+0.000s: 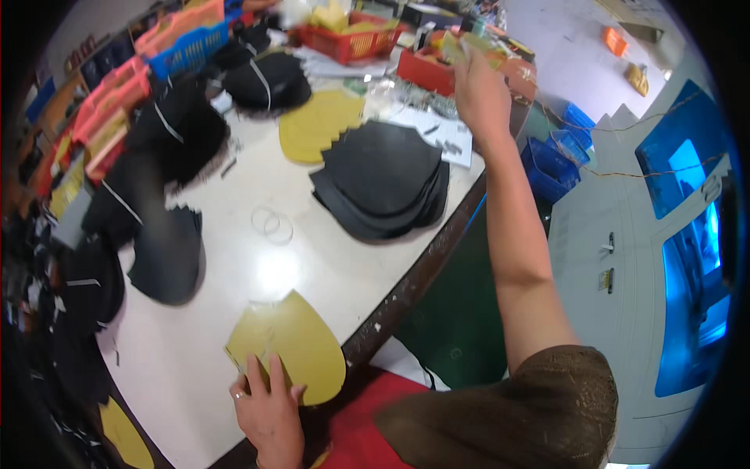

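My left hand (pixel 269 418), with a ring on one finger, rests its outstretched fingers on a yellow curved pattern piece (pixel 293 348) at the table's near edge. My right arm stretches far forward. At its end, my right hand (pixel 482 98) is over a red box (pixel 426 72) by the table's far right edge. Its fingertips are blurred against yellowish, clear-looking stuff, so any hold is unclear. Between the hands lies a stack of black curved pieces (pixel 383 172) with notched edges. Beyond it is another yellow piece (pixel 312 125).
Black pieces bundled with white bands (pixel 168 117) line the left side. Thin rings (pixel 272 225) lie mid-table. A red basket (pixel 348 39), pink and blue crates (pixel 187 47) and a white paper (pixel 445 137) are farther back. Blue bins (pixel 551 164) and a pale machine cabinet (pixel 605 234) stand right.
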### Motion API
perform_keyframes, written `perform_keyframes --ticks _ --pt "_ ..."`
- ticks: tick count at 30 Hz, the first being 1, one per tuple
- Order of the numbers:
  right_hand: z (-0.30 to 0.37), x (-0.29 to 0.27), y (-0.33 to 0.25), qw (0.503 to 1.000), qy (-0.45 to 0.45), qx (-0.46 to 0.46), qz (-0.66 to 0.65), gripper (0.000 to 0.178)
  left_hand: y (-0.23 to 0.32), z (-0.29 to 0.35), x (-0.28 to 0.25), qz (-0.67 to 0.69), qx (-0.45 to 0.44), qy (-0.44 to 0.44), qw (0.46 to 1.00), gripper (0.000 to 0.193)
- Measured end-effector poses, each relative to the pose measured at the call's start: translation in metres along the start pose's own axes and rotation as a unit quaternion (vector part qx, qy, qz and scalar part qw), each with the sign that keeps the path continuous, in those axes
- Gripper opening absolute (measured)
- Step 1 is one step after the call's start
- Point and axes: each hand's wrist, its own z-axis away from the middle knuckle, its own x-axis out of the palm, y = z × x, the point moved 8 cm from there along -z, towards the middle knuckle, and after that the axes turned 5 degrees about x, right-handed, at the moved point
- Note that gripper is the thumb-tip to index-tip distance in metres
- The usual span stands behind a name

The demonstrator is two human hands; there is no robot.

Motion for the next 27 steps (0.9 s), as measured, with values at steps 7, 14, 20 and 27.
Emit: perform_keyframes --ticks 7,14,20,27 --pt "0.235 0.082 -0.135 0.800 -0.535 -0.181 -0.204 0.036 0.002 0.011 -0.003 -0.002 -0.010 -0.075 0.997 0.076" --pt "0.284 0.119 -0.185 0.732 -0.614 -0.278 -0.102 0.038 0.000 0.000 0.003 -0.057 0.000 -0.003 0.998 0.087" --pt "0.219 0.071 -0.137 0.783 -0.520 -0.179 -0.290 0.027 -0.013 -0.015 -0.011 0.050 0.103 0.056 0.992 0.079" --pt "0.061 0.104 0.074 0.937 -0.336 0.064 -0.074 0.029 -0.136 -0.097 -0.016 -0.034 -0.001 0.120 0.992 0.071"
